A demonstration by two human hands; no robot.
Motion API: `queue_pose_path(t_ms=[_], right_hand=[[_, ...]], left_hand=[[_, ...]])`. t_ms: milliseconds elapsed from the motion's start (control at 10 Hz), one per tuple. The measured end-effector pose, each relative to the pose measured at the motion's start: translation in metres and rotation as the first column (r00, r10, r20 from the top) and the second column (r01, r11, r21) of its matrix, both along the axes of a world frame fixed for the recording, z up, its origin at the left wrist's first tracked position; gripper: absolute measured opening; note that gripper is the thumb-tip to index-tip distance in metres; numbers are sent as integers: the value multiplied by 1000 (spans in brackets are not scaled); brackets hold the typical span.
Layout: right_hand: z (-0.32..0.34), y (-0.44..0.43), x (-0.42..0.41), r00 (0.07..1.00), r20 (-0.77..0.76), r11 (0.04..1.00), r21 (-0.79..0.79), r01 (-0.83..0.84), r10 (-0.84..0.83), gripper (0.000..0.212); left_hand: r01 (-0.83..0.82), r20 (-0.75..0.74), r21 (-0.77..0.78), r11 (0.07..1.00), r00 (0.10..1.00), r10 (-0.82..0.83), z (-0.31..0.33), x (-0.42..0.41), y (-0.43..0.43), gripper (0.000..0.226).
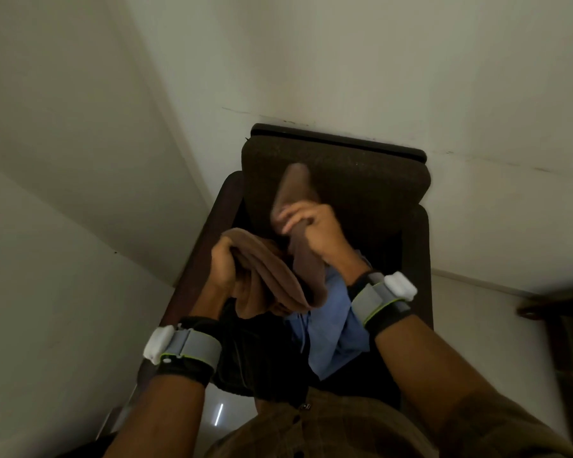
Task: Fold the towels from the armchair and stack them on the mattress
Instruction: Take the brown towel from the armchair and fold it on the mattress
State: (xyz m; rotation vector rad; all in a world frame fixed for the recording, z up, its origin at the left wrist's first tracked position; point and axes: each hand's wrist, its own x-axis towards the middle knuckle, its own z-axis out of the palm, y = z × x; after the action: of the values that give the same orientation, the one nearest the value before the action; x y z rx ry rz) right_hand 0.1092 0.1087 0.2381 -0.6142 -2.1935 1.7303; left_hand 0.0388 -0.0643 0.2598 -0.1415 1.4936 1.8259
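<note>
Brown towel [272, 276] hangs above the armchair [361, 180], left hand [224, 262] and right hand [311, 226] both gripping it. Blue cloth [331, 328] and black cloth [255, 358] lie beneath on the seat.

Armchair [338, 180] backs against the wall [344, 61]. Towel [272, 269] held above its seat, between left hand [227, 262] and right hand [315, 226]. More cloth [331, 325] on the seat toward the front edge, under the towel.
</note>
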Motion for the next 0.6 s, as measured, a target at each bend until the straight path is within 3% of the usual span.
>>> queue_pose_path(t_ms=[100, 200, 300, 400, 500, 600], right_hand=[[-3, -38, -2, 942, -96, 921, -198, -334, 321, 51], [-25, -43, 0, 903, -144, 814, -392, -429, 406, 35], [-30, -39, 9, 835, -206, 649, -544, -532, 511, 26], [-40, -35, 12, 849, -187, 605, -628, -490, 494, 25], [-47, -28, 19, 877, -251, 498, -745, -445, 409, 41], [-49, -21, 27, 990, -137, 376, -916, -143, 42, 28]], left_hand=[[-32, 131, -87, 996, 991, 43, -2, 4, 2, 49], [-2, 137, -73, 997, 991, 12, -19, 7, -9, 40], [38, 235, -44, 998, 972, -27, -27, 12, -12, 60], [85, 324, -2, 996, 943, -79, -35, 17, -7, 64], [98, 371, 29, 995, 923, -101, -35, 23, 1, 56], [57, 359, 16, 998, 931, -59, -32, 20, 4, 41]])
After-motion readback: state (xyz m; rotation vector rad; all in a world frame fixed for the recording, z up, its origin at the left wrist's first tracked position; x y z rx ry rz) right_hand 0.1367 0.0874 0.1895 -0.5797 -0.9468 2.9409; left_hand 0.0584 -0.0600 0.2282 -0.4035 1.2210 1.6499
